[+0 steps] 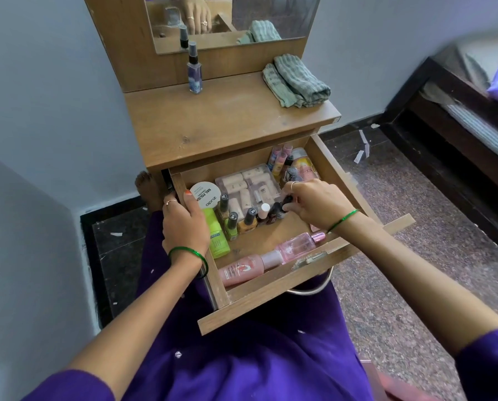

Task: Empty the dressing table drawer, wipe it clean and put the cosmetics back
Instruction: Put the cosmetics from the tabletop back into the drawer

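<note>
Drawer (274, 309) pulled open, pink bottles (259, 263) along front, folded cloth (297, 81) on top

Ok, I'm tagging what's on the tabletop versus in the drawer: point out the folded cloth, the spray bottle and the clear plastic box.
folded cloth (298, 81): head view, middle of the striped fold.
spray bottle (195, 75): head view, glass body.
clear plastic box (249, 186): head view, transparent lid.
</note>
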`<state>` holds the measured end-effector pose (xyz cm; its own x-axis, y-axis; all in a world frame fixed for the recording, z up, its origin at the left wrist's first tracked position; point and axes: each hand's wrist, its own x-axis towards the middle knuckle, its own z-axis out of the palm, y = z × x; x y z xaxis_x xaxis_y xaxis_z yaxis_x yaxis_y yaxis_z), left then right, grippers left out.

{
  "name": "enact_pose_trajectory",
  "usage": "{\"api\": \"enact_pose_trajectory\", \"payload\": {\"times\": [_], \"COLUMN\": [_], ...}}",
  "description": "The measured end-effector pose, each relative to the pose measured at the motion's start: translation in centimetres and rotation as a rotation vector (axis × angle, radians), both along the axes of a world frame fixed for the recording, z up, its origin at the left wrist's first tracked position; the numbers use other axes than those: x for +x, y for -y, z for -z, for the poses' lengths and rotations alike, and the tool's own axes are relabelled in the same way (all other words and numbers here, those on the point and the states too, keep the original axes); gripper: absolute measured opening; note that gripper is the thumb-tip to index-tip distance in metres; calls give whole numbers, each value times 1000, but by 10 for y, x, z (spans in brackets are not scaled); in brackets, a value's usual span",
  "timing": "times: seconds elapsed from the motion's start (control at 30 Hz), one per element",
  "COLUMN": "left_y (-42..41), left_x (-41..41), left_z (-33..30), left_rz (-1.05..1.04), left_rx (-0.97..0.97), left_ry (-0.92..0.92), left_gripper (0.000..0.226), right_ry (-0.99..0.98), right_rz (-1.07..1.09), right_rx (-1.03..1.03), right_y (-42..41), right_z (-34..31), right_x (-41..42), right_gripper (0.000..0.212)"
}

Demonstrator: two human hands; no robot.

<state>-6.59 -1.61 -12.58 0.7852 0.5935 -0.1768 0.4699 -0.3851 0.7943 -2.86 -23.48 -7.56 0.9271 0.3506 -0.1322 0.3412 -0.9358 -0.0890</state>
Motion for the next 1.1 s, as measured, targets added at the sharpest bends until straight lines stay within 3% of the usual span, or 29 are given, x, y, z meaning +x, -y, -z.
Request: {"api": "enact_pose_trajectory", "payload": {"times": [0.43, 0.7, 0.8, 0.93, 1.1], "left_y": [0, 1, 2, 1, 1], "left_x": [0, 0, 0, -1, -1], "left_z": [-1, -1, 0, 2, 2], "left_rz": [-3, 1, -2, 0, 2], "left_rx": [3, 6, 9, 9, 10], "left_ry": [10, 1, -5, -3, -14], "left_gripper": [38, 40, 40, 40, 40], "right_ry": [-20, -119, -70, 20, 122], "right_rz": [29, -19, -20, -6, -72], "right_rx": [-7, -103, -129, -21, 195], "right_y": [-1, 3, 3, -12, -46], "right_z": [1, -11, -23, -50, -82], "right_x": [0, 4, 11, 33, 76], "right_gripper": [26, 41, 33, 21, 25]}}
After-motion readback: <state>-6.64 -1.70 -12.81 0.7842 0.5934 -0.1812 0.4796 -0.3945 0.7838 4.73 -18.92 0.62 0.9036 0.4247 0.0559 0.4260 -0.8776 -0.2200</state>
